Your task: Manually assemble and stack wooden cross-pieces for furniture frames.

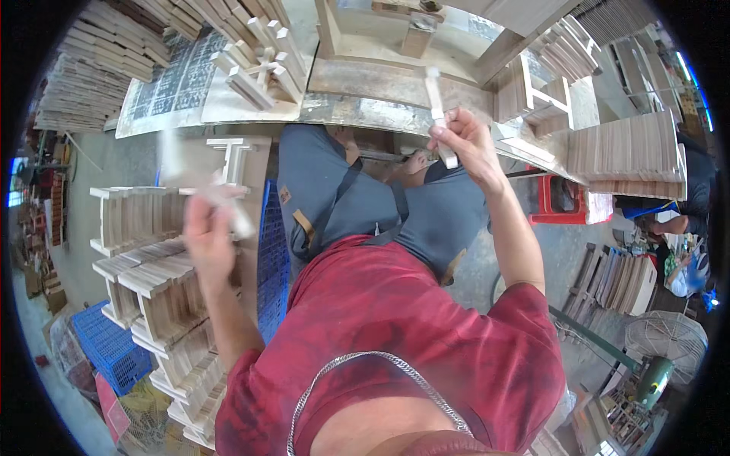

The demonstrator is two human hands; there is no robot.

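Nearest the camera, a silver chain (372, 356) hangs round my neck and lies over my dark red shirt (395, 304). Beyond it are my grey-blue trousers (346, 178), knees apart, close to the edge of a worn workbench (365, 114).

My right hand (460, 133) is closed in a pinch, thumb on one side and bent fingers on the other, gripping a slim wooden strip (435, 99). I hold it near its lower end, a short stub showing below my grip, and most of its length slants up over the front edge of the bench.

My left hand (209, 235) is blurred, out to my left above some stacked wooden frames (144, 216). The fingers are bent, closed on a pale wooden piece (240, 218) that is just as smeared, so I cannot tell its full shape or exactly where each fingertip presses. My two hands are well apart.

A blue crate (271, 266) stands between those stacks and my leg. On the bench, a cluster of pale blocks (262, 72) sits toward the left, and a row of upright slats (627, 156) toward the right, with a red plastic stool (566, 201) below them.
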